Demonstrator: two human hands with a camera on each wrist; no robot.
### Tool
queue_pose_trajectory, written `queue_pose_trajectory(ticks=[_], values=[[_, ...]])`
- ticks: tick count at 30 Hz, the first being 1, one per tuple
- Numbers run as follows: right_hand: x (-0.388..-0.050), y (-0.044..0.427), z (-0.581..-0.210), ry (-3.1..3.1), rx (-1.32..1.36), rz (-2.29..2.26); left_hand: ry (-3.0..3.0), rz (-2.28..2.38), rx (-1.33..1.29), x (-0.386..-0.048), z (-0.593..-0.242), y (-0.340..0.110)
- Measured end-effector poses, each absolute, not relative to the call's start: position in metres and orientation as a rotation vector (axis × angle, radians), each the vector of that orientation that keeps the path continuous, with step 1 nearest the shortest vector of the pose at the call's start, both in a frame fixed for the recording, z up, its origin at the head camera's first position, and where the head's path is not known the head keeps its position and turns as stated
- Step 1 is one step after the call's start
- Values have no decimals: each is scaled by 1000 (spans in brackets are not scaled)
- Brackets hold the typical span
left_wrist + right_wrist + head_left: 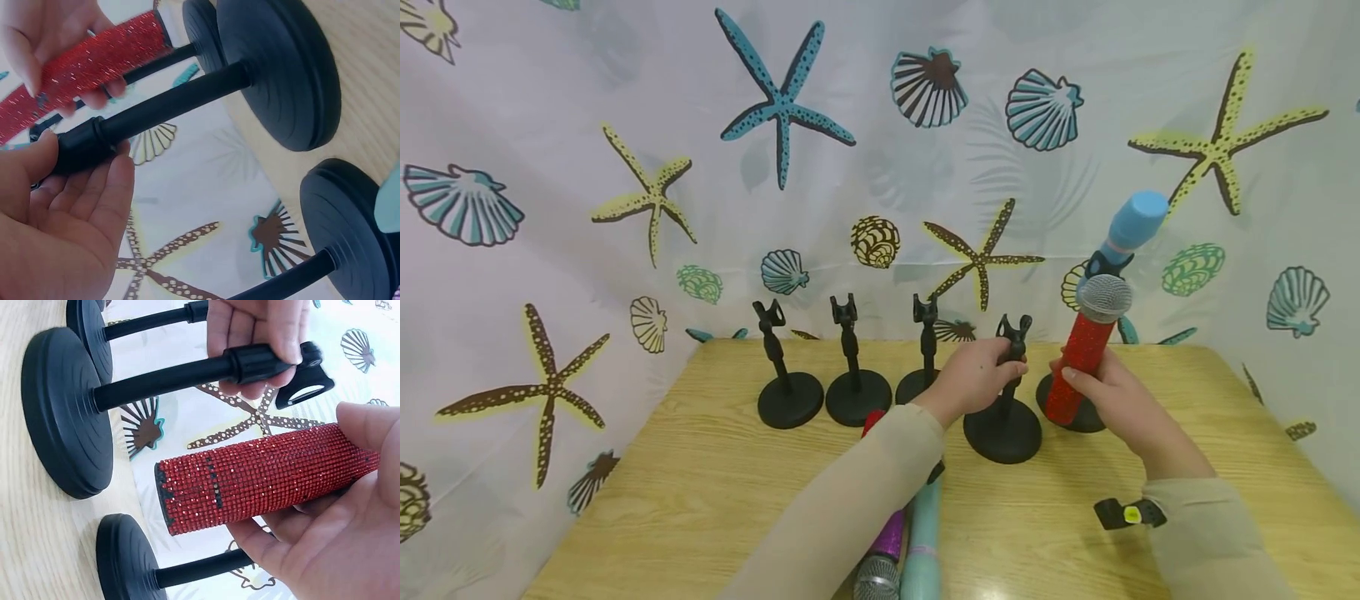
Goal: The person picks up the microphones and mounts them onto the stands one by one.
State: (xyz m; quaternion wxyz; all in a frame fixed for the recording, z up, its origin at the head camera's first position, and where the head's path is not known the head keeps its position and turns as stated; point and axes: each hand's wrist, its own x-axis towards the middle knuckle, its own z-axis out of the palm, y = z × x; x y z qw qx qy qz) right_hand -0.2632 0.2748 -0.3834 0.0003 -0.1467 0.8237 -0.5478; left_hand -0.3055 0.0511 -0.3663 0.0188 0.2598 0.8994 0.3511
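Lying nearest on the table [700, 492] is a purple microphone [877, 575] beside a teal handle [922, 554]. Farther off, the left hand [976, 373] curls its fingers round a black stand's [1003, 435] upper stem; the right hand [1112, 390] grips a red microphone [1086, 342], head-up before another stand [1092, 413] bearing a blue microphone [1138, 221].

Head view forward-down, wrist views close, sharing red microphone [1084, 346]
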Motion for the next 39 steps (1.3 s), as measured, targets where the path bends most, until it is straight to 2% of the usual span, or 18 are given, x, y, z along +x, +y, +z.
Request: queue_pose_trajectory(ticks=[9,16,20,27,39], values=[[-261,254,-388,2491,-520,-1828,2765,996,908,-271,-365,37],[-266,231,-384,2315,-461,-2042,2778,969,985,-249,-368,25],[-271,218,-383,2135,-609,-2195,2764,974,948,-239,-368,20],[-271,203,-387,2141,-799,-2138,2754,994,910,-229,-368,13],[-268,198,-392,2292,-767,-1976,2739,1006,1013,-229,-370,10]])
